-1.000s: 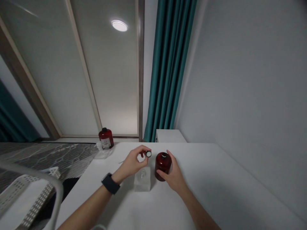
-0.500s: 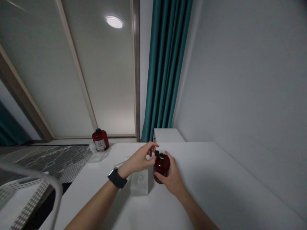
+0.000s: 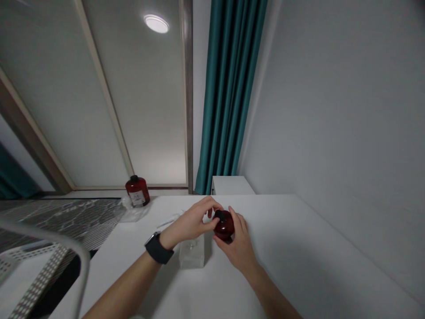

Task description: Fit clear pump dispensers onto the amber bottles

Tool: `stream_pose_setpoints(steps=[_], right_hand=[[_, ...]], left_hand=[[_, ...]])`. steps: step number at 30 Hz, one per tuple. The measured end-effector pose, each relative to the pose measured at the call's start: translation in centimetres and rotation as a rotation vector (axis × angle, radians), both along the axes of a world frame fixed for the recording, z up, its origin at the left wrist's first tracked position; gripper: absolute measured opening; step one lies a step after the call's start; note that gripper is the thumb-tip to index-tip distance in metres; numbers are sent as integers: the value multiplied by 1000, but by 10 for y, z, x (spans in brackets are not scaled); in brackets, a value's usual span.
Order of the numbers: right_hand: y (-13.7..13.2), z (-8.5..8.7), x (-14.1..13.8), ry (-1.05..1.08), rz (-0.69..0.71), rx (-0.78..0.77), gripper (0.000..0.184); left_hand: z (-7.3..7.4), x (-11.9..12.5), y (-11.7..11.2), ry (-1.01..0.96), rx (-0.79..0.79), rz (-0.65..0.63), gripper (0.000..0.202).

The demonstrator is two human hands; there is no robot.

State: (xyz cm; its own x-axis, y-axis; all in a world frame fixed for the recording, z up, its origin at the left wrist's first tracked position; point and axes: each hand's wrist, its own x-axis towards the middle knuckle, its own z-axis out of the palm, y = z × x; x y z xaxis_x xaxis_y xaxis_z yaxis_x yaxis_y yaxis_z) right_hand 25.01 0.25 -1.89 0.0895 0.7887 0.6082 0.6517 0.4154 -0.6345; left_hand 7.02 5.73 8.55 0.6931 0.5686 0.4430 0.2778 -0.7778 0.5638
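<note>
A small dark red bottle (image 3: pixel 224 227) stands on the white table (image 3: pixel 299 266), tilted a little toward me. My right hand (image 3: pixel 237 246) is wrapped round its right side and base. My left hand (image 3: pixel 192 223), with a dark watch on the wrist, pinches a small black cap (image 3: pixel 219 215) right at the bottle's mouth. A clear square block (image 3: pixel 191 255) lies on the table just under my left hand.
A second dark red bottle (image 3: pixel 137 191) with a white label stands at the table's far left corner beside clear plastic wrap (image 3: pixel 129 213). A white perforated basket (image 3: pixel 29 274) sits at the lower left. A white cabinet (image 3: pixel 231 185) and a teal curtain (image 3: pixel 229 97) are behind.
My left hand carried the black cap from left of the bottle onto its mouth. The right hand kept hold of the bottle, which now leans slightly.
</note>
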Motion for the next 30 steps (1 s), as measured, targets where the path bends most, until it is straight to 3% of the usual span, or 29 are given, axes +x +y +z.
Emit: stream_pose_setpoints(steps=[9,13,22,30], right_hand=[[1,0,0,-46,-7,-9,95],[-1,2,-1,-19,10,-30,95],[-3,3,-1,-4,15,-35,90],[-2,2,-1,-2,-32,-39,90]], left_hand=[[1,-1,0,8,-34,-73,36],[6,1,-3,-23,-20,-90,32],[-8,1,5,2,94,145,29],[-4,-16,17,5,97,168,11]])
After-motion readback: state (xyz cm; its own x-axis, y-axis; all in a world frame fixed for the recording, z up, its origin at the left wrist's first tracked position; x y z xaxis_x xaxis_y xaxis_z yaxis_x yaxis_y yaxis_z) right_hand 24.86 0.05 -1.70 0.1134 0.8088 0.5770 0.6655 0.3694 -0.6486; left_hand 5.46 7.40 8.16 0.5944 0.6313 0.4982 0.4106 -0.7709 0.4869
